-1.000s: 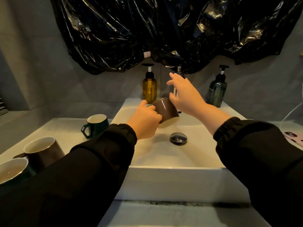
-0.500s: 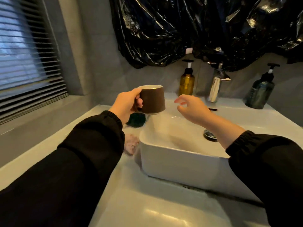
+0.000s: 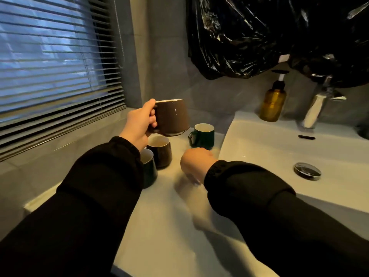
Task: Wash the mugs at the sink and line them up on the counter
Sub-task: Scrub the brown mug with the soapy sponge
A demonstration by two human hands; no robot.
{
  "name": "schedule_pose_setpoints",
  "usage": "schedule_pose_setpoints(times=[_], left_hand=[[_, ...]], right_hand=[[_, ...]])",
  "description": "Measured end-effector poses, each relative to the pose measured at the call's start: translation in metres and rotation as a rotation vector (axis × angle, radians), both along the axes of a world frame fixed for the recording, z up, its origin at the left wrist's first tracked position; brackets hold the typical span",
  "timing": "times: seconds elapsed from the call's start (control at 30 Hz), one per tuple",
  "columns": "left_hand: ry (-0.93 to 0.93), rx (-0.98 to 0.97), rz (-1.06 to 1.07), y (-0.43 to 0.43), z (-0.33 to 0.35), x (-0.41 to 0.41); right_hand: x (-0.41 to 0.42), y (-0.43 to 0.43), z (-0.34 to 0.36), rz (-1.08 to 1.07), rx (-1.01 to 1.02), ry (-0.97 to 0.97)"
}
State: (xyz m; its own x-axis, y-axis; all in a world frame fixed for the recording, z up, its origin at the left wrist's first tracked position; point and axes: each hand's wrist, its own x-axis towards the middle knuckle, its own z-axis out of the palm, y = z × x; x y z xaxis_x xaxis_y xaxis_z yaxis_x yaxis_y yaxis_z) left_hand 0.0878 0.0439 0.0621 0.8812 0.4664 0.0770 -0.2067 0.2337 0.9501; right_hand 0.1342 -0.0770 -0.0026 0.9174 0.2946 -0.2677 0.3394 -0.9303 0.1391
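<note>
Nearest, black sleeves fill the lower frame. Right hand (image 3: 194,163) hangs over the counter (image 3: 165,220), fingers motion-blurred; whether curled or spread, cannot tell. Green mug (image 3: 148,168) near the left sleeve, half hidden by the cuff. Behind it a brown mug (image 3: 160,150), upright, mouth up. Left hand (image 3: 139,124) clenched on the handle of the held brown mug (image 3: 171,116), raised above those two; axis close to vertical, slightly tilted, rim up, handle toward the person. Farther: second green mug (image 3: 201,134), upright, handle left, beside the sink (image 3: 259,136). Amber soap bottle (image 3: 272,103) at the wall.
</note>
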Motion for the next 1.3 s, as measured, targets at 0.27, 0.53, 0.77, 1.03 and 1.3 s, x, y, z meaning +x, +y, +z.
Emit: schedule_pose_setpoints(times=[0.27,0.53,0.77,1.03,1.3], left_hand=[[0.016,-0.109,-0.093,0.0,-0.005,0.006],[0.04,-0.151,-0.216,-0.024,0.003,0.021],[0.11,-0.147,-0.346,-0.084,0.015,0.044],[0.232,-0.144,-0.543,-0.202,0.004,0.081],[0.316,-0.2,-0.645,-0.303,0.006,0.107]], right_hand=[[0.0,-0.004,-0.037,-0.091,0.315,0.055],[-0.027,-0.024,0.019,0.094,0.316,-0.138],[-0.012,-0.146,0.079,-0.063,0.762,-0.52],[0.015,-0.265,0.066,-0.183,1.137,-0.646],[0.037,-0.324,0.049,-0.127,0.917,-0.884]])
